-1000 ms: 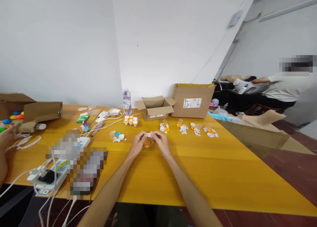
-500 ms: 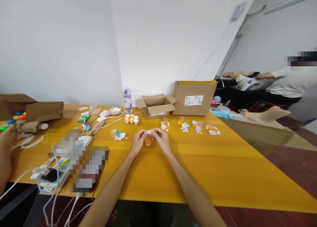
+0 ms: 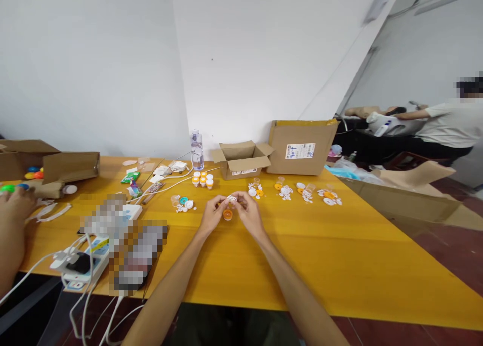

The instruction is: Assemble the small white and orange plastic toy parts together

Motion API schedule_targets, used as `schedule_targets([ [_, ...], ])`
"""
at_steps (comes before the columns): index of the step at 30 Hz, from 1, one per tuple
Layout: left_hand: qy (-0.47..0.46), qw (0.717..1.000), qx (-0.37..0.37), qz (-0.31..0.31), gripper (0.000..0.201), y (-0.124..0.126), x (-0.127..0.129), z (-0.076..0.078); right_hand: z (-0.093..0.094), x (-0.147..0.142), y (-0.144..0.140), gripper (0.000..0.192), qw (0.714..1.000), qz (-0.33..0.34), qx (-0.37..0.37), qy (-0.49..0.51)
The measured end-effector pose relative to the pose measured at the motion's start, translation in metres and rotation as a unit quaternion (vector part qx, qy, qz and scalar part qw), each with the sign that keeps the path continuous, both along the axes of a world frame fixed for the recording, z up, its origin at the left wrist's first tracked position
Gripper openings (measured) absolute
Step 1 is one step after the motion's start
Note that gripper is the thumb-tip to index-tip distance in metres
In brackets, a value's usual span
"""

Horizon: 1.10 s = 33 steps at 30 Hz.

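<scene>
Between my two hands is a small white plastic part with holes [image 3: 231,199], too small to name more closely. The fingertips of my left hand [image 3: 214,214] pinch its left side. My right hand [image 3: 247,211] grips it from the right, fingers curled over the top. Just below my fingertips an orange round cap or base [image 3: 227,214] stands on the table. Left of my hands lies a loose group with a teal ring [image 3: 183,200], white discs and a clear cup. Behind them stand several small white-and-orange jars [image 3: 203,180] in a cluster.
Several heaps of white and orange parts [image 3: 286,192] lie to the right. An open carton [image 3: 243,166], a closed box [image 3: 302,150] and a water bottle [image 3: 196,151] stand at the back. At left are a power strip [image 3: 98,258], cables and another person's hand [image 3: 13,230] holding coloured balls.
The white part has been turned between my fingers, its holed face now tilted differently. The view has shifted slightly. At left, the other person's hand has moved onto the green ball.
</scene>
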<state>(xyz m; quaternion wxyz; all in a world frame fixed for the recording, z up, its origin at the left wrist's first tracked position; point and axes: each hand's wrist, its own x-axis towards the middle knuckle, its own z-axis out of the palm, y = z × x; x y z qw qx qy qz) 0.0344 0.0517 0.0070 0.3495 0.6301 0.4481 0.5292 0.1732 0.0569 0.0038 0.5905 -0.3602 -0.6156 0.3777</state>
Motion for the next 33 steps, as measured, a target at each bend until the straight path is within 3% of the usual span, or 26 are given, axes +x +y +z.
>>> schedule_targets([
  [11, 0.022, 1.0, 0.013, -0.004, 0.028, -0.0021, 0.0009, 0.0025, 0.0024, 0.0026, -0.0028, 0.019, 0.994, -0.05, 0.083, -0.055],
  [33, 0.052, 0.998, 0.032, 0.01, 0.021, -0.0049, 0.0028, 0.003, 0.0002, 0.0036, -0.0008, 0.017, 0.991, -0.072, 0.09, -0.068],
])
